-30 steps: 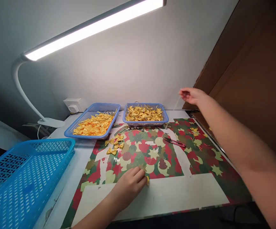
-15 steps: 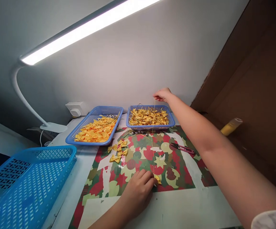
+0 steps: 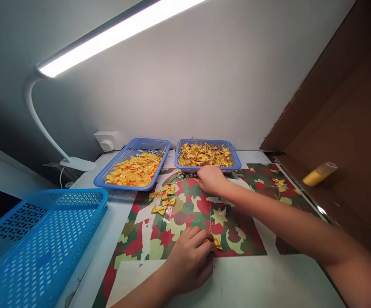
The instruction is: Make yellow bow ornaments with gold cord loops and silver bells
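Near the mat's front edge, my left hand [image 3: 191,256] is closed on a yellow ribbon bow [image 3: 218,243], most of which the fingers hide. A thin gold cord [image 3: 210,214] runs from this bow toward my right hand [image 3: 213,179]. That hand is low over the mat, fingers curled, just in front of the right-hand basket and beside small silvery beads [image 3: 185,175] with gold strands. Its fingertips are hidden, so what they hold cannot be made out. Several yellow bows [image 3: 158,209] lie on the patterned mat [image 3: 191,214] to the left.
A blue tray [image 3: 124,187] of yellow ribbon pieces stands back left. Beside it, a blue basket [image 3: 238,161] holds gold-corded bows. A larger blue basket [image 3: 76,194] is at left under a lamp [image 3: 76,164]. Another bow [image 3: 279,182] and a yellow-filled tube [image 3: 320,174] are at right.
My right hand has come down from above the right basket, where it held the cord taut, to the beads. Its forearm now covers the snips. My left hand keeps the bow.
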The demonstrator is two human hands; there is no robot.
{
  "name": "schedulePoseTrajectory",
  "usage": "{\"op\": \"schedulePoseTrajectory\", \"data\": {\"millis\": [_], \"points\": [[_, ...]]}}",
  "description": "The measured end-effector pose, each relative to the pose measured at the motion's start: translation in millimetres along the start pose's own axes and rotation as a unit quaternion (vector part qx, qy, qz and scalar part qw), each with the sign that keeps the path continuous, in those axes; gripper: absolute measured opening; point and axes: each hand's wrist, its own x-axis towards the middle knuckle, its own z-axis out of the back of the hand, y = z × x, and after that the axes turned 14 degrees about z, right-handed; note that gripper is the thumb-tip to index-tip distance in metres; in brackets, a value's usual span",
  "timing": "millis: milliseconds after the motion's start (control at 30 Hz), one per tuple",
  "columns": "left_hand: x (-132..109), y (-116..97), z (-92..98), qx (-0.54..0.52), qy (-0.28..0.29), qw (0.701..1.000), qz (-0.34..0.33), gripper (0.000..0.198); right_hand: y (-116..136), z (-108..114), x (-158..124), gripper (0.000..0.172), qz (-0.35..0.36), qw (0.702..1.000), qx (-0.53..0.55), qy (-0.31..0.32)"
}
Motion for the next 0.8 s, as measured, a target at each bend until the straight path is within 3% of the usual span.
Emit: {"op": "schedulePoseTrajectory", "data": {"millis": [100, 267, 400, 533, 633, 700, 800], "points": [[0, 1, 0.0, 0.001, -0.007, 1.0, -0.002, 0.023, 9, -24, -8, 0.021, -0.001, 0.996, -0.055, 0.065], [0, 3, 1.9, -0.002, -0.027, 1.0, 0.012, 0.022, 9, -31, -2, 0.032, -0.005, 0.989, -0.097, 0.109], [1, 4, 2.0, 0.001, -0.025, 1.0, 0.015, 0.021, 15, -33, -4, 0.032, -0.012, 0.986, -0.12, 0.112], [4, 4, 3.8, 0.003, -0.046, 0.998, 0.029, 0.019, 18, -25, -8, 0.031, -0.018, 0.988, -0.137, 0.065], [10, 7, 11.4, 0.014, -0.095, 0.993, 0.064, 0.017, 21, -12, -13, 0.026, 0.015, 0.991, -0.136, 0.01], [17, 9, 20.3, 0.051, -0.16, 0.982, 0.084, 0.019, 24, -4, -19, 0.024, 0.055, 0.989, -0.132, -0.025], [30, 12, 37.1, 0.176, -0.269, 0.938, 0.127, 0.041, 28, 1, -33, 0.02, 0.12, 0.983, -0.127, -0.056]]}}
